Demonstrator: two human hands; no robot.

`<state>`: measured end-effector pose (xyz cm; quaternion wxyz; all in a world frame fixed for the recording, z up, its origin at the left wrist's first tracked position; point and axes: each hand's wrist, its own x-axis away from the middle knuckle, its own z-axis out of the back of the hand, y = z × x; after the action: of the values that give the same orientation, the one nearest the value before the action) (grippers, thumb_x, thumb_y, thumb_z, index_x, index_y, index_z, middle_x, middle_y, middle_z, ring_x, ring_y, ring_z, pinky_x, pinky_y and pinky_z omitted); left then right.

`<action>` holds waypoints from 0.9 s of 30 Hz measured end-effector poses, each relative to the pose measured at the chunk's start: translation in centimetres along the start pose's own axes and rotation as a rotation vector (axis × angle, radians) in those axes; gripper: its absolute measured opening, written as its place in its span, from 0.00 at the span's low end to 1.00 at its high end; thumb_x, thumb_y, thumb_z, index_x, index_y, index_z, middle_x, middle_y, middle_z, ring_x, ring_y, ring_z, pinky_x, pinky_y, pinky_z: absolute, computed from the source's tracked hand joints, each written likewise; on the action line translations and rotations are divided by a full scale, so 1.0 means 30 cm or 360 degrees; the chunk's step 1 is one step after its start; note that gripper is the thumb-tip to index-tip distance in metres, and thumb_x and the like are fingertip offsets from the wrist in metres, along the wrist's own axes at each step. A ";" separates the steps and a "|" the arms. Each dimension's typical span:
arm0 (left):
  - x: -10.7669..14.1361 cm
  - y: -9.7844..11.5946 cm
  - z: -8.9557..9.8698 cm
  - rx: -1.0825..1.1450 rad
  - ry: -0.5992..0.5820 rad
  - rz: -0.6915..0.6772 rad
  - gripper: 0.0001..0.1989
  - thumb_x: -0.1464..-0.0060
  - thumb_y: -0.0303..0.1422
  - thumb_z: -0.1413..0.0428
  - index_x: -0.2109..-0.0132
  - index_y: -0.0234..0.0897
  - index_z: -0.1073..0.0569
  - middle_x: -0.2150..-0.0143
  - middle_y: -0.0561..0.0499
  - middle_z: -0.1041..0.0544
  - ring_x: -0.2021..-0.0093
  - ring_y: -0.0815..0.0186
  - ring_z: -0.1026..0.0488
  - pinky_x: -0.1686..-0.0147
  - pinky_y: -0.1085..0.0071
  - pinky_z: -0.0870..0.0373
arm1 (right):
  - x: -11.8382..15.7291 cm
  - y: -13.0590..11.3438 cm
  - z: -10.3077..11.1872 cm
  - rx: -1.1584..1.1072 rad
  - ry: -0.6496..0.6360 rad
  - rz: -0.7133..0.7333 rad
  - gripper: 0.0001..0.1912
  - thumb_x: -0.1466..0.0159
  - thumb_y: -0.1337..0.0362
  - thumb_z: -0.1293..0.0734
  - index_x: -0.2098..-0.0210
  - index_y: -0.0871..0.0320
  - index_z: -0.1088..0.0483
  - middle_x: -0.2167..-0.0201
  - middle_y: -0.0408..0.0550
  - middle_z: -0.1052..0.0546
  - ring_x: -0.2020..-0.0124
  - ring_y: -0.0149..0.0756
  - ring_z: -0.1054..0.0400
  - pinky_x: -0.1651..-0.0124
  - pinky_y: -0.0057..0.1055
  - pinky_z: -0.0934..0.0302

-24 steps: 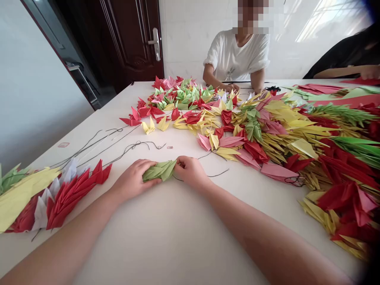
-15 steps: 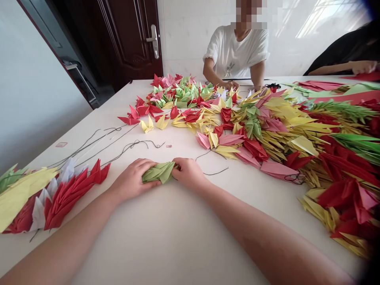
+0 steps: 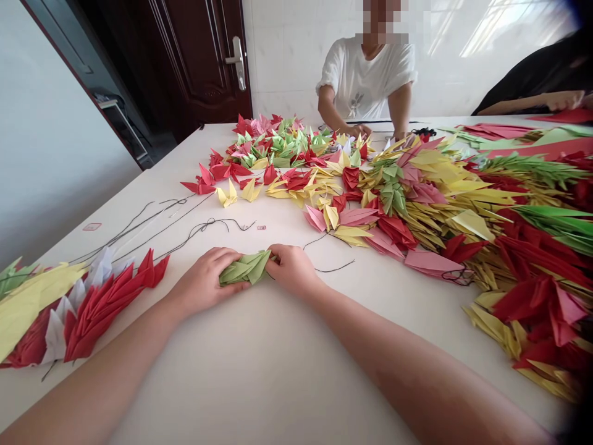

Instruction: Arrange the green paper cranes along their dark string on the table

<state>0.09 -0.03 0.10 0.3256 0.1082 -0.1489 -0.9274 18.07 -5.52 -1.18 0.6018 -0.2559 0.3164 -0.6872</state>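
Note:
A green bundle of folded paper (image 3: 244,268) lies between my two hands over the white table (image 3: 222,371). My left hand (image 3: 206,281) is wrapped round its left end, thumb below and fingers above. At the right end, my right hand (image 3: 291,269) pinches the tip of the bundle with thumb and index finger. A short piece of dark cord shows just under that pinch. Farther left, a bundle of red and white folded paper (image 3: 109,309) rests beside a yellow one (image 3: 34,303).
Folded paper cranes (image 3: 287,148) lie at the back. A large pile of red, yellow and green folded paper (image 3: 445,191) covers the right side. Dark cords (image 3: 204,228) stretch across the left. A person in white (image 3: 365,80) works opposite; another's sleeve (image 3: 523,77) is at right.
The whole view has shifted slightly, so things sit a little farther left. Both hands keep the same hold on the green bundle.

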 end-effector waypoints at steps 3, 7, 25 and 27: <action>-0.001 0.001 0.002 0.0015 -0.0017 0.0000 0.23 0.52 0.48 0.50 0.53 0.39 0.34 0.53 0.48 0.31 0.51 0.59 0.37 0.53 0.64 0.38 | 0.002 -0.003 0.003 0.0004 -0.0037 -0.0002 0.06 0.50 0.65 0.44 0.80 0.57 0.37 0.83 0.39 0.35 0.81 0.25 0.50 0.77 0.23 0.56; -0.001 0.001 0.002 0.0003 -0.0034 -0.0015 0.22 0.52 0.47 0.50 0.53 0.39 0.34 0.53 0.48 0.31 0.51 0.59 0.38 0.53 0.64 0.38 | 0.006 -0.009 0.009 0.0043 -0.0096 0.0030 0.06 0.50 0.65 0.44 0.79 0.57 0.36 0.83 0.39 0.35 0.81 0.25 0.50 0.77 0.23 0.56; 0.003 -0.007 0.000 -0.0023 -0.0047 -0.0005 0.22 0.51 0.48 0.50 0.53 0.40 0.35 0.53 0.48 0.32 0.51 0.59 0.38 0.52 0.63 0.39 | 0.008 -0.006 0.014 0.0181 -0.0148 0.0186 0.07 0.47 0.63 0.43 0.73 0.55 0.35 0.80 0.39 0.31 0.80 0.26 0.44 0.76 0.23 0.55; 0.003 -0.009 0.001 -0.0021 -0.0049 -0.0005 0.23 0.51 0.48 0.51 0.53 0.39 0.35 0.53 0.48 0.32 0.51 0.58 0.38 0.52 0.63 0.39 | 0.007 -0.005 0.013 0.0178 -0.0145 0.0192 0.07 0.47 0.63 0.43 0.73 0.55 0.35 0.80 0.39 0.31 0.80 0.26 0.44 0.76 0.23 0.55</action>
<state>-0.15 0.12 0.01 0.3225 0.0919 -0.1477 -0.9304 18.23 -5.77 -0.81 0.6692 -0.2335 0.2647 -0.6539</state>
